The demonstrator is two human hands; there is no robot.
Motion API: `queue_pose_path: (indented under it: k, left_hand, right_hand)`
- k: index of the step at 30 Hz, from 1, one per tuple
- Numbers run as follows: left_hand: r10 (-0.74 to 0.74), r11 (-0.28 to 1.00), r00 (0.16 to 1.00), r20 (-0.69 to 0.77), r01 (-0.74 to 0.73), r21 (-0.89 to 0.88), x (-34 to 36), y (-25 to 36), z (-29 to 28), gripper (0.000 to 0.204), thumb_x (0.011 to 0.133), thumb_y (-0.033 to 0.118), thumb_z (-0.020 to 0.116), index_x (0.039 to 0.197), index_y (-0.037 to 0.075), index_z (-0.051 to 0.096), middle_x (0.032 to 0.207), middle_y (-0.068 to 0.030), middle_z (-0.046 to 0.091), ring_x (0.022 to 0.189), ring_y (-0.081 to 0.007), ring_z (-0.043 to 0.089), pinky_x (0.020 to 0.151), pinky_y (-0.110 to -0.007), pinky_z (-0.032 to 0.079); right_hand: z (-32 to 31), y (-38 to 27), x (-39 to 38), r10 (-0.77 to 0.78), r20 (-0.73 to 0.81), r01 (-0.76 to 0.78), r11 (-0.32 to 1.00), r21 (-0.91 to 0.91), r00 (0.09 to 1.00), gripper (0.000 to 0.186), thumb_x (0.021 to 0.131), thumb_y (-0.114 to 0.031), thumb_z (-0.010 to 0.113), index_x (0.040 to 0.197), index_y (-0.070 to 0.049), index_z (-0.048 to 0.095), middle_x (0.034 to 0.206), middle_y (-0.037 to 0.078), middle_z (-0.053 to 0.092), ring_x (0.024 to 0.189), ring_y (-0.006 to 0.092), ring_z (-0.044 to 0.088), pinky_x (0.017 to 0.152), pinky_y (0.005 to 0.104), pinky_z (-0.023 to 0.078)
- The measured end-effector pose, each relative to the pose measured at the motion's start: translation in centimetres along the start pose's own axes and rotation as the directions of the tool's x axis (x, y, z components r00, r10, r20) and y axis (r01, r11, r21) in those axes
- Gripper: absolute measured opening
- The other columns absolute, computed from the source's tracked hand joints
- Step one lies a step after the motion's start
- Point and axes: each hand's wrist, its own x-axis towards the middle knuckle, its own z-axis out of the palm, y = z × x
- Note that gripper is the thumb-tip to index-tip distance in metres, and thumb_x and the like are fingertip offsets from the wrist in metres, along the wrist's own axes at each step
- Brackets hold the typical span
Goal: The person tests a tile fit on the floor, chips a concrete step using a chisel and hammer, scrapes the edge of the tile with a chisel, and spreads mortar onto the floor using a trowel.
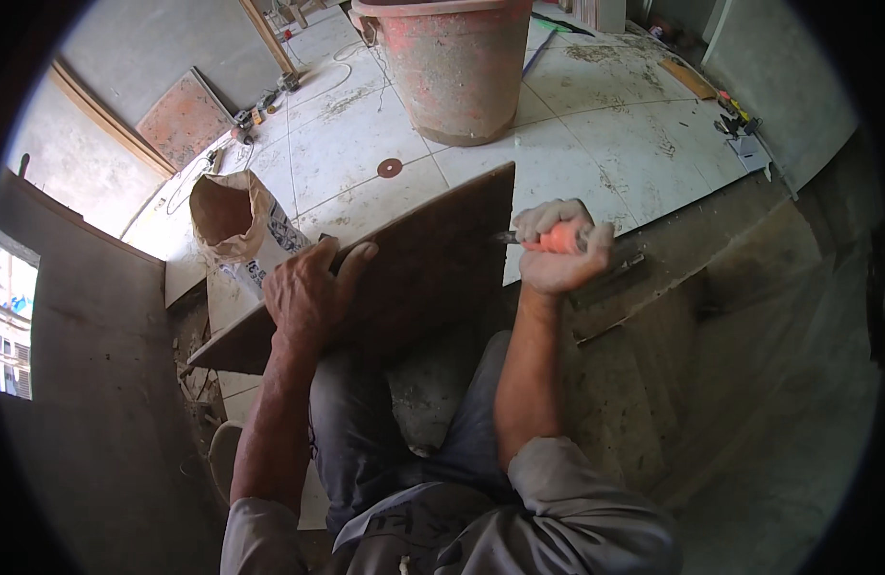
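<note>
Hands at a dark brown square tile

The left hand [308, 287] lies flat, fingers spread, on the tile [414, 264] across the knees; at three o'clock, the right hand [558, 251] grips an orange-handled tool [550, 240] at its edge.

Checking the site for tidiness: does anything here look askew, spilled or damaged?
Yes. Mortar smears soil the laid white floor tiles, a paper sack slumps open, and a small round disc lies loose. The dark tile sits tilted under the left hand.
</note>
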Motion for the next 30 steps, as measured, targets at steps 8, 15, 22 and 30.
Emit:
queue_pose_path:
  k: [8, 15, 22, 30]
  left_hand:
    - [-0.02, 0.999, 1.0, 0.02, 0.021, -0.033, 0.0, -0.2, 0.5, 0.046, 0.078, 0.05, 0.063, 0.063, 0.007, 0.054, 0.059, -0.0125, 0.058, 0.058, -0.0328, 0.059, 0.056, -0.042, 0.042]
    - [-0.037, 0.998, 0.999, 0.009, 0.038, -0.059, 0.6, 0.2, 0.2, 0.047, 0.078, 0.049, 0.063, 0.061, 0.007, 0.052, 0.058, -0.0128, 0.057, 0.057, -0.0326, 0.058, 0.055, -0.042, 0.042]
    - [-0.01, 1.0, 1.0, 0.015, 0.01, -0.013, 0.6, -0.2, 0.6, 0.045, 0.078, 0.047, 0.064, 0.061, 0.007, 0.053, 0.056, -0.014, 0.056, 0.054, -0.0331, 0.057, 0.054, -0.043, 0.042]
    - [0.025, 1.0, 0.999, -0.029, -0.025, -0.014, 1.0, -0.1, 0.7, 0.045, 0.079, 0.047, 0.063, 0.064, 0.006, 0.056, 0.057, -0.0139, 0.057, 0.056, -0.0326, 0.059, 0.055, -0.041, 0.043]
  right_hand:
    - [0.0, -5.1, 0.5, -0.404, 0.268, 0.325, 0.899, 0.294, 0.874, 0.066, 0.081, -0.064, 0.025, 0.066, -0.002, 0.046, 0.06, 0.013, 0.049, 0.053, 0.0243, 0.045, 0.059, 0.0382, 0.042]
    - [-2.3, 2.5, 0.1, 0.04, -0.012, -0.036, 0.977, 0.21, 0.999, 0.051, 0.084, -0.046, 0.029, 0.06, -0.002, 0.043, 0.052, 0.014, 0.047, 0.044, 0.0232, 0.042, 0.048, 0.0328, 0.039]
    - [-1.3, -2.3, 0.5, -0.31, 0.101, 0.283, 0.934, 0.22, 0.945, 0.065, 0.083, -0.061, 0.025, 0.064, -0.002, 0.046, 0.056, 0.012, 0.047, 0.047, 0.0235, 0.042, 0.051, 0.0365, 0.04]
    - [-2.5, -0.5, 1.0, -0.087, 0.031, 0.066, 0.909, 0.412, 0.996, 0.064, 0.083, -0.06, 0.025, 0.067, -0.002, 0.048, 0.052, 0.011, 0.046, 0.046, 0.0224, 0.043, 0.051, 0.0365, 0.04]
